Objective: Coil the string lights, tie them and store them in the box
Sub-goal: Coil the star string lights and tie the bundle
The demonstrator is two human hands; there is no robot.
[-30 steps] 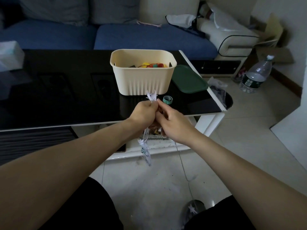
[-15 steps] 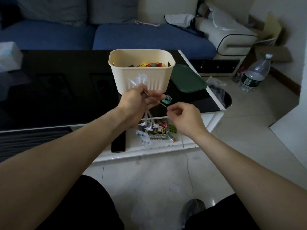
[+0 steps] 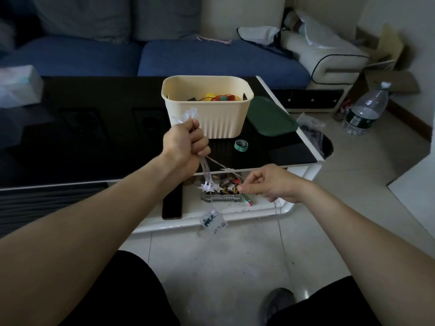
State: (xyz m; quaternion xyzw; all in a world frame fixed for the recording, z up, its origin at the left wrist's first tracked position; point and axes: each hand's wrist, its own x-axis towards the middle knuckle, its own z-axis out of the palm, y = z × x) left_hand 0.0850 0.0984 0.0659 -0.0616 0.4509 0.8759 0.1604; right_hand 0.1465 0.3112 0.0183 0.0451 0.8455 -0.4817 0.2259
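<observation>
The left hand (image 3: pixel 186 147) is gripping a bunch of star string lights (image 3: pixel 208 184) in a fist, loops dangling toward six o'clock; the right hand (image 3: pixel 270 184) is pinching the strand at four o'clock from it, the cream box (image 3: pixel 211 118) sitting at twelve o'clock on the black table (image 3: pixel 94 137)

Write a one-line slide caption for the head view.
Left hand grips bunched string lights; right hand pulls the strand taut before the box.

A black glass coffee table (image 3: pixel 94 142) carries a cream ribbed box (image 3: pixel 211 118), a dark green lid (image 3: pixel 270 117) just right of it, a small teal strap (image 3: pixel 241 145) in front, and a tissue pack (image 3: pixel 17 87) at far left.
</observation>
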